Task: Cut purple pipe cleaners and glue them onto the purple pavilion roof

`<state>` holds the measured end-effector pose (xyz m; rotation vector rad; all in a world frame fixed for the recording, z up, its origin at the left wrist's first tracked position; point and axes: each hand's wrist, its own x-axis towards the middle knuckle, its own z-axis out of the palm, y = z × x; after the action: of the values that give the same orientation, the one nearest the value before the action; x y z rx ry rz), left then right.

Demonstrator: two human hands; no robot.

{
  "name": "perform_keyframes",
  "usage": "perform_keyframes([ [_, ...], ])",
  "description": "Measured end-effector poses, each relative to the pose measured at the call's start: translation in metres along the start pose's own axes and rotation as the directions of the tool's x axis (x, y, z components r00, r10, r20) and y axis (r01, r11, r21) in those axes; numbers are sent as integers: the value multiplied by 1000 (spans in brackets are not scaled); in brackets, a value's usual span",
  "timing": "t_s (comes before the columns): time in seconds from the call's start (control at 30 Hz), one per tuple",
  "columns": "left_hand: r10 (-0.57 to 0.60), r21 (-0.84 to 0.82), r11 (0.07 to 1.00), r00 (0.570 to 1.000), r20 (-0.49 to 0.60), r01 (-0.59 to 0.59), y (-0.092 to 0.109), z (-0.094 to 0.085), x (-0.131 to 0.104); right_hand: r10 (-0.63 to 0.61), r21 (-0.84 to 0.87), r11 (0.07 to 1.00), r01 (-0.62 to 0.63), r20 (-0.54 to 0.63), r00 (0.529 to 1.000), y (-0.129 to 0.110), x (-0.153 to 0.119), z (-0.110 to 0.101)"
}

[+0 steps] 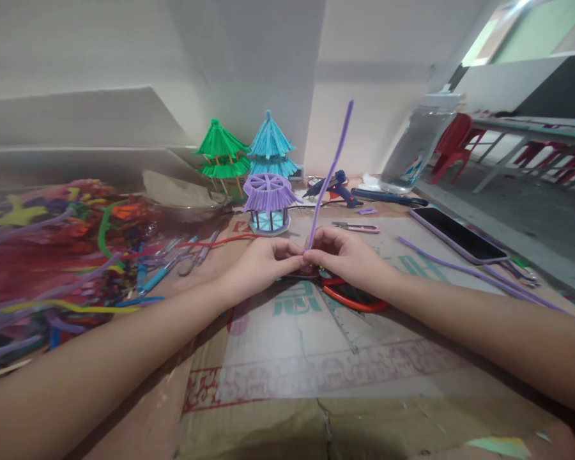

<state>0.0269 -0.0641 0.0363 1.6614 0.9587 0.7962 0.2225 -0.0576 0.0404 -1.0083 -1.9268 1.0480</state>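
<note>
Hands together at center: left hand (280, 262) and right hand (338, 252) both pinching lower end of fuzzy purple pipe cleaner (333, 163), its free length rising upright, tilted slightly right. Just beyond, small purple-roofed pavilion model (269, 203) on tabletop (156, 383). Far side: green tiered pavilion model (223, 153), blue tiered pavilion model (269, 148) beside it. Under right hand: red-handled scissors (357, 300). Right: dark-screened phone (457, 234) lying flat.
</note>
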Motion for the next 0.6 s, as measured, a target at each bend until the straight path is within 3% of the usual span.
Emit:
perform_keyframes([
  [0.13, 23, 39, 999, 1000, 10, -23, 1, 1, 0, 28, -123, 992, -34, -51, 998, -1, -2, 0],
  [0.4, 106, 52, 993, 993, 56, -109, 6, -4, 0, 149, 283, 948, -145, 9, 989, -2, 5, -7],
  [0.6, 180, 243, 954, 984, 5, -176, 2, 2, -4, 129, 345, 931, -122, 5, 992, 6, 8, -10],
])
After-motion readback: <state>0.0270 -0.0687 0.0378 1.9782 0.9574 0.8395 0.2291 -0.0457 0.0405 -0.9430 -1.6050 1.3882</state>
